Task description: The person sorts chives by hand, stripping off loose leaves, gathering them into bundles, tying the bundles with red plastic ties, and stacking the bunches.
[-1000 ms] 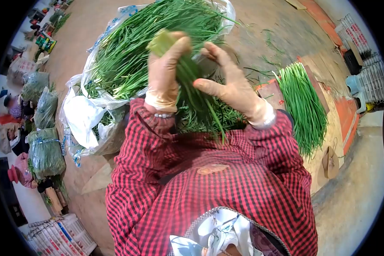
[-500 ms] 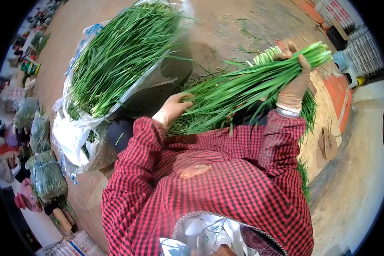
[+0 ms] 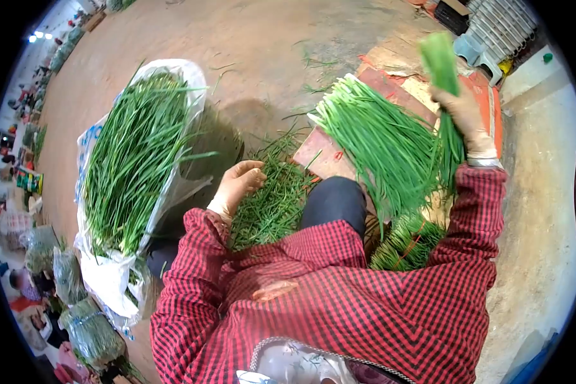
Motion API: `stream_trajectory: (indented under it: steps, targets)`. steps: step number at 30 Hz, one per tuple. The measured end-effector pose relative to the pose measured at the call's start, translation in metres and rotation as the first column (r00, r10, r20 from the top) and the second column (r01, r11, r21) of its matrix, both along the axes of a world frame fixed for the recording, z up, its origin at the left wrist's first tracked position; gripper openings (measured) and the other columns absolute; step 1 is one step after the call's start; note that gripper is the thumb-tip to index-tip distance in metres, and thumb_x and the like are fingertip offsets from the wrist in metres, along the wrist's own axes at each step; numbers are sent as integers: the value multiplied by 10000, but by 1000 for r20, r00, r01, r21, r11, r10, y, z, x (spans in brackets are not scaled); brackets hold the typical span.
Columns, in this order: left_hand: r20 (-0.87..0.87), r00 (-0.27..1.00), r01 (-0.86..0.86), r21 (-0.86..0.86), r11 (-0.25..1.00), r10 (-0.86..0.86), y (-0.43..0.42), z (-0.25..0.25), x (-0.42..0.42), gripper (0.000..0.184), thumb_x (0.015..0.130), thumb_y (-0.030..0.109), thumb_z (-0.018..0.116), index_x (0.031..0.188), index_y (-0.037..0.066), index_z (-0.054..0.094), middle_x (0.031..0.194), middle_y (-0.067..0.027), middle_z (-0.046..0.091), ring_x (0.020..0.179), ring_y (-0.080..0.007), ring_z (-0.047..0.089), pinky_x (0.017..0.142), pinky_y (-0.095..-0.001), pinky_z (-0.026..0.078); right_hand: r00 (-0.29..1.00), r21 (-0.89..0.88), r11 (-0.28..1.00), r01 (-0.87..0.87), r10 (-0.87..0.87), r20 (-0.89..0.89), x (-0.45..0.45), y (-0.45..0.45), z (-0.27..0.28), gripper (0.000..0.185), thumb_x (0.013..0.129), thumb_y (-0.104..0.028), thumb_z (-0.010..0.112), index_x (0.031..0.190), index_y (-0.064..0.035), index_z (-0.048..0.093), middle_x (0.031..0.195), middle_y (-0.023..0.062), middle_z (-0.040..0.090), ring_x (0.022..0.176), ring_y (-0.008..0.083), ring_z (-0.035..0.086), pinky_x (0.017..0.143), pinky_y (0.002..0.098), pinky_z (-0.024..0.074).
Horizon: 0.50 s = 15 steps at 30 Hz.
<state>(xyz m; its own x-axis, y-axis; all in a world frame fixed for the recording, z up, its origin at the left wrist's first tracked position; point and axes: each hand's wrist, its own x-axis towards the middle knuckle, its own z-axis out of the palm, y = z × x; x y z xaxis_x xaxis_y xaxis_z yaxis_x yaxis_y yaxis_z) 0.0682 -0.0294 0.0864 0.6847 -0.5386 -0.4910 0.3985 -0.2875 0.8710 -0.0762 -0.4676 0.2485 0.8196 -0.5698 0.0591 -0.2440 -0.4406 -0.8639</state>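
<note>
Gripping a green bundle (image 3: pixel 450 133): person's right hand (image 3: pixel 465 116), beside the stalk pile (image 3: pixel 384 141). Left hand (image 3: pixel 239 185) empty, loosely curled. Stacking step, probably; lowering it would call for aligned ends.

One view covers the scene, taken from the person's own head, facing forward and steeply down. Its lens is very wide (the field is round, the corners are black, and things near the rim lean and shrink). Closest to the camera comes the checked smock (image 3: pixel 365 301), filling the lower middle, with its sleeves (image 3: pixel 470 211) running up and away. The left hand (image 3: pixel 239 184) sits left of centre and the right hand (image 3: pixel 465 116) toward the upper right, both near and seen from above. Past them the brown floor (image 3: pixel 262 38) spreads to the top edge, a pale wall (image 3: pixel 550 83) borders the right, and distant bagged bundles (image 3: pixel 93 333) show small and tilted along the left.
</note>
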Motion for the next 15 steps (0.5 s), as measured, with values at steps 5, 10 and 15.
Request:
stream_trajectory:
  steps: [5,10,15]
  targets:
    - [34,983,182,-9,983,-182,-91,-28,9,307,956,209,589,1204,30,610,1041,-23,665,884,-100,609,782,-236,489,907,-467,867,-175,-42,-420,53,10,-64,634,831,-448,647,1289,-38,492,1120,152,656,1054,287,626,901,388,476]
    - [123,925,342,150,928,-360,-169,-47,3,385,943,283,617,1193,-8,585,997,-93,679,873,-178,662,775,-308,531,809,-712,604,-359,-179,-560,86,36,-188,1006,807,-664,565,1483,4,237,1496,217,342,1387,344,333,1112,477,299]
    - [482,602,354,552,755,-636,-205,-27,-13,525,797,470,706,1108,55,624,885,-153,677,827,-298,665,765,-396,520,887,-407,844,-349,158,-434,82,9,-165,1081,786,-751,535,1461,52,274,1513,247,291,1418,370,267,1154,471,219]
